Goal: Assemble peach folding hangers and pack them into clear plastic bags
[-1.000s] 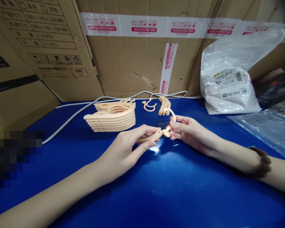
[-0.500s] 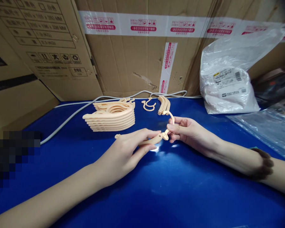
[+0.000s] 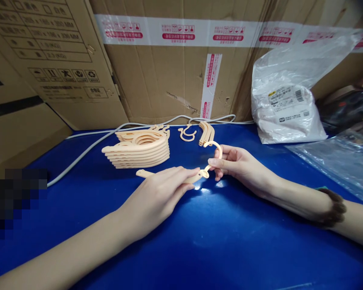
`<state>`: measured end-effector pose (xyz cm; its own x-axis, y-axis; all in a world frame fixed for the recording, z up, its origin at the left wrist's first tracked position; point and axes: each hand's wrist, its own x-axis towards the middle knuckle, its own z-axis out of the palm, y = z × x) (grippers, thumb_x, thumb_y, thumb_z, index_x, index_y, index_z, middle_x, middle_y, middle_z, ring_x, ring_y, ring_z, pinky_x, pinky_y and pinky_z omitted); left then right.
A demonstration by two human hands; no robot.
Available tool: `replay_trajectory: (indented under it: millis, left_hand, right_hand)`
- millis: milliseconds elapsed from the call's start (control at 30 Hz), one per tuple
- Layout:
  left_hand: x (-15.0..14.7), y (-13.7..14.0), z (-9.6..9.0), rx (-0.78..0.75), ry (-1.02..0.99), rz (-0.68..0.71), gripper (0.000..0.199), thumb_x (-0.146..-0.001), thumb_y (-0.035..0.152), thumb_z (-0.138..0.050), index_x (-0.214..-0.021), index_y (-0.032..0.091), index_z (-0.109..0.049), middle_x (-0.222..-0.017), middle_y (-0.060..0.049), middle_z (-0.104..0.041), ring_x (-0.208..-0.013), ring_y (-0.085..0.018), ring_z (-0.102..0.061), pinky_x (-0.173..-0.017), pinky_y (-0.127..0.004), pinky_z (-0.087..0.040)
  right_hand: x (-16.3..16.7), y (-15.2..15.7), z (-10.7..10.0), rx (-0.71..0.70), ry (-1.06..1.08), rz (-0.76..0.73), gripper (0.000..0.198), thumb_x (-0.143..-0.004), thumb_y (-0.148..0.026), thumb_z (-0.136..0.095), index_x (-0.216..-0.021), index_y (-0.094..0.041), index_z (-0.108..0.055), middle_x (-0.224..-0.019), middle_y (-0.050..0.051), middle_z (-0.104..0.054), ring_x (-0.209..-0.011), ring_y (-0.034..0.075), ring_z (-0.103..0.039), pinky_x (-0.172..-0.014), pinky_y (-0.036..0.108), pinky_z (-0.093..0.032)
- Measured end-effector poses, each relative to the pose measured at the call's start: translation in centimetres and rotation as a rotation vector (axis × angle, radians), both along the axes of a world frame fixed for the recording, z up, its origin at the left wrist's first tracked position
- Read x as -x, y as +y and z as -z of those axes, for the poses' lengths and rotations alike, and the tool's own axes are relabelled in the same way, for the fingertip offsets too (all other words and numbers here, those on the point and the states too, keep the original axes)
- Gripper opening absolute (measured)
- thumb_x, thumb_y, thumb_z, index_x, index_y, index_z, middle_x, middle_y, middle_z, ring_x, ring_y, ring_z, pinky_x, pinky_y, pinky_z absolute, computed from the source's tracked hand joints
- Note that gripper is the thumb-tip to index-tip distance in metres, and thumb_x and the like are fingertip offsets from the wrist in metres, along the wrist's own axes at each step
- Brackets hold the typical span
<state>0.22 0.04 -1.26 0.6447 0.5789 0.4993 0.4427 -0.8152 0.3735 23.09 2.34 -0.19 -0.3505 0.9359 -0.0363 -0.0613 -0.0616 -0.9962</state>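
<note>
My left hand (image 3: 165, 189) is closed around a peach-coloured plastic hanger arm (image 3: 142, 173), whose ends stick out on both sides of the fingers. Between thumb and fingers, my right hand (image 3: 234, 161) pinches a matching hanger hook (image 3: 220, 150) by its stem. The hook's round base meets the right end of the arm; whether it is seated there I cannot tell. Behind my left hand lies a neat stack of folded hangers (image 3: 139, 155). Loose hooks (image 3: 187, 135) and several curved hanger arms (image 3: 206, 133) lie farther back.
A blue table surface (image 3: 230, 241) spreads under everything. Cardboard boxes (image 3: 157, 76) stand along the back and left. A white plastic bag (image 3: 287, 108) with a label sits at the back right, near clear plastic film (image 3: 329, 157). A grey cable (image 3: 87, 149) runs along the back.
The hook's base has moved left onto the end of the hanger arm. More of the arm's left end now shows beyond my left hand. The whole view has shifted slightly.
</note>
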Motion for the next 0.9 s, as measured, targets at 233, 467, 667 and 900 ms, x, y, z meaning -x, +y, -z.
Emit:
replay_trajectory:
  millis: [233, 467, 667, 900]
  left_hand:
    - [0.06, -0.08, -0.09, -0.111, 0.122, -0.025, 0.028, -0.100, 0.019, -0.044, -0.125, 0.012, -0.056, -0.107, -0.008, -0.070, -0.094, -0.020, -0.065, -0.080, -0.032, -0.051]
    - [0.03, -0.01, 0.05, -0.210, 0.167, -0.048, 0.029, -0.101, 0.020, -0.042, -0.121, 0.009, -0.059, -0.107, -0.010, -0.071, -0.090, -0.023, -0.066, -0.077, -0.037, -0.052]
    - [0.15, 0.00, 0.01, -0.215, 0.181, -0.051, 0.031, -0.100, 0.019, -0.040, -0.124, 0.008, -0.058, -0.100, -0.010, -0.071, -0.084, -0.023, -0.066, -0.073, -0.037, -0.052]
    - [0.09, -0.07, 0.03, -0.221, 0.169, -0.040, 0.031, -0.101, 0.017, -0.040, -0.126, 0.008, -0.056, -0.097, -0.009, -0.071, -0.082, -0.022, -0.065, -0.073, -0.035, -0.052]
  right_hand:
    - [0.20, -0.27, -0.32, -0.111, -0.082, 0.035, 0.042, -0.074, -0.030, -0.078, -0.109, -0.021, -0.055, -0.071, -0.003, -0.067, -0.054, 0.010, -0.058, -0.058, 0.026, -0.050]
    - [0.15, -0.43, -0.54, -0.205, -0.156, -0.003, 0.060, -0.082, -0.025, -0.070, -0.137, -0.020, -0.046, -0.072, -0.005, -0.062, -0.057, 0.010, -0.056, -0.062, 0.027, -0.050]
    - [0.13, -0.44, -0.42, -0.184, -0.158, -0.007, 0.064, -0.081, -0.028, -0.071, -0.139, -0.017, -0.046, -0.073, -0.004, -0.061, -0.056, 0.010, -0.056, -0.059, 0.027, -0.051]
    - [0.14, -0.56, -0.43, -0.115, -0.135, -0.012, 0.073, -0.080, -0.028, -0.072, -0.144, -0.015, -0.041, -0.071, -0.004, -0.063, -0.052, 0.009, -0.054, -0.054, 0.025, -0.049]
